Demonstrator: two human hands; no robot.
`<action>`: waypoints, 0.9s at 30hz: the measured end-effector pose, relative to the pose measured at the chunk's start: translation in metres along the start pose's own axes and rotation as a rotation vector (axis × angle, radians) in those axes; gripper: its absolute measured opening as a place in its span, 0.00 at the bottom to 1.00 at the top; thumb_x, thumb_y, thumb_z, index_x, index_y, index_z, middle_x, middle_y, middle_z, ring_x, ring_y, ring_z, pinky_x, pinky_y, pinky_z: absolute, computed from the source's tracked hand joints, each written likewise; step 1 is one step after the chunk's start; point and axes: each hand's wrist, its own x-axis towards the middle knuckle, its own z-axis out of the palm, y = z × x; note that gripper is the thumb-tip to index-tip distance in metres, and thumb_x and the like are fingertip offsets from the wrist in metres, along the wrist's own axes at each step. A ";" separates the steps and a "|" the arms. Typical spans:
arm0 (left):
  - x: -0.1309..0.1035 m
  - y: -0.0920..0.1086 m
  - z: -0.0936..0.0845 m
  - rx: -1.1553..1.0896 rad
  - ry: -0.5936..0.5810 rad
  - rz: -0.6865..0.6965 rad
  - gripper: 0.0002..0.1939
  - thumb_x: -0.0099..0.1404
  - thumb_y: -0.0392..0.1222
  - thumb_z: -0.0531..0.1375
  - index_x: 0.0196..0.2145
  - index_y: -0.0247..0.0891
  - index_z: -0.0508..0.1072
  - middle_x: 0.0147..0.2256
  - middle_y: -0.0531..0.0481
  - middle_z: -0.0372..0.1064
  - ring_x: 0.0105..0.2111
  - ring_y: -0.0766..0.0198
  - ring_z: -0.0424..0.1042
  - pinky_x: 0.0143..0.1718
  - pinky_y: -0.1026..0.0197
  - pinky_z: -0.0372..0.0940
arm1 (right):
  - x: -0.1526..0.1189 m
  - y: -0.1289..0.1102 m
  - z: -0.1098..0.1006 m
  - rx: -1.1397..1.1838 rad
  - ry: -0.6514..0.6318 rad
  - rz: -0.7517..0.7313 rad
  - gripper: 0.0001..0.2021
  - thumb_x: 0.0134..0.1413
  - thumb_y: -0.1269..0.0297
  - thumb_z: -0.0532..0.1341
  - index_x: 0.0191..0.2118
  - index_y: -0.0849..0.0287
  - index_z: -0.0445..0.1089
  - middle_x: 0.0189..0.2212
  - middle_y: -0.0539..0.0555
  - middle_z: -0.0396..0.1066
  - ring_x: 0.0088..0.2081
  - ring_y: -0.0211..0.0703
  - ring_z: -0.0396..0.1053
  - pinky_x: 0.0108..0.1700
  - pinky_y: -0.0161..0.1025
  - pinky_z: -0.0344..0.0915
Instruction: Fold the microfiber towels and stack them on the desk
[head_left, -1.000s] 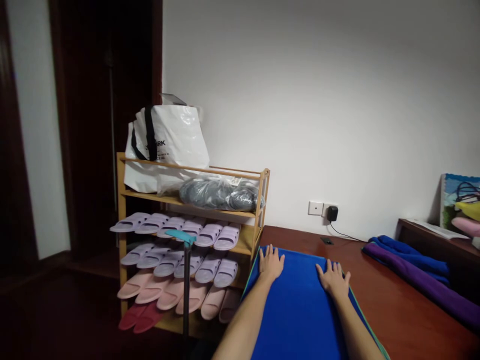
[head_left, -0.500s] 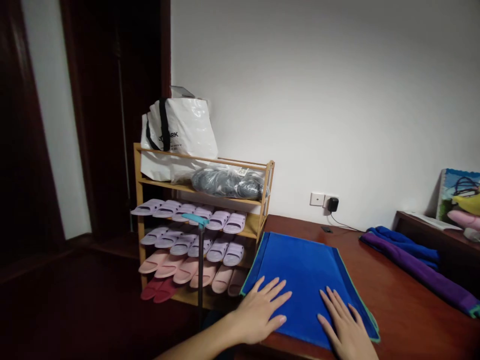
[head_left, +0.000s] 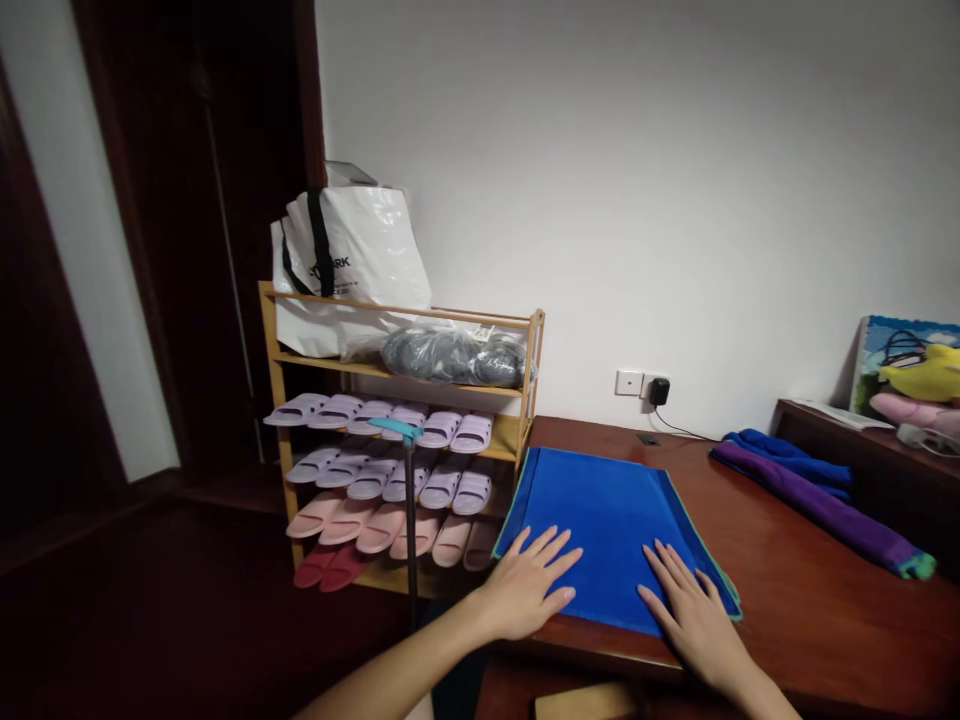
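A blue cloth with green edging lies folded and flat on the reddish-brown wooden table. My left hand rests on its near left part, fingers spread. On the near right part lies my right hand, palm down with its fingers stretched out. Neither hand grips anything. Further right on the table are a rolled purple cloth with a green end and a bundled blue cloth behind it.
Left of the table stands a wooden shoe rack with lilac, pink and red slippers, a white bag and a plastic-wrapped grey bundle. A blue-topped pole stands before it. A black plug sits in the wall; a yellow plush toy is right.
The view has tilted down and shifted slightly right, showing the table's front edge and a light wooden piece below it. Both hands stay flat on the blue cloth.
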 end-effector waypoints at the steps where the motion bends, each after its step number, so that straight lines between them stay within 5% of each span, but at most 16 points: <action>1: -0.001 -0.001 0.000 -0.002 0.004 -0.003 0.26 0.71 0.55 0.45 0.64 0.53 0.48 0.65 0.51 0.40 0.65 0.52 0.39 0.61 0.39 0.40 | -0.002 0.002 0.000 0.002 -0.006 0.004 0.34 0.57 0.37 0.36 0.65 0.47 0.42 0.65 0.43 0.35 0.66 0.41 0.33 0.65 0.52 0.40; 10: -0.001 -0.011 0.005 -0.030 0.034 0.005 0.26 0.71 0.55 0.44 0.64 0.53 0.49 0.65 0.52 0.41 0.65 0.53 0.40 0.62 0.42 0.40 | 0.001 0.023 0.007 0.053 0.007 -0.023 0.33 0.57 0.38 0.39 0.65 0.45 0.42 0.65 0.45 0.36 0.66 0.43 0.35 0.65 0.52 0.42; 20: 0.056 -0.044 0.008 0.028 0.033 -0.042 0.25 0.71 0.55 0.43 0.63 0.51 0.52 0.65 0.51 0.42 0.65 0.55 0.40 0.62 0.42 0.38 | 0.071 0.043 0.014 -0.066 0.033 -0.032 0.34 0.58 0.38 0.37 0.65 0.49 0.42 0.65 0.47 0.38 0.66 0.41 0.35 0.65 0.51 0.41; 24: 0.063 -0.038 0.009 0.078 0.034 -0.104 0.26 0.71 0.53 0.43 0.63 0.47 0.52 0.66 0.47 0.39 0.65 0.53 0.38 0.61 0.40 0.36 | 0.076 0.042 0.012 -0.147 0.180 0.002 0.38 0.57 0.37 0.41 0.66 0.57 0.40 0.66 0.54 0.29 0.66 0.46 0.24 0.64 0.55 0.26; 27: 0.058 -0.030 0.014 0.087 0.058 -0.118 0.27 0.71 0.53 0.43 0.65 0.44 0.49 0.66 0.46 0.34 0.65 0.53 0.34 0.61 0.41 0.34 | 0.067 0.035 0.014 -0.160 0.215 -0.036 0.36 0.57 0.37 0.40 0.66 0.51 0.40 0.66 0.52 0.30 0.66 0.45 0.27 0.65 0.55 0.29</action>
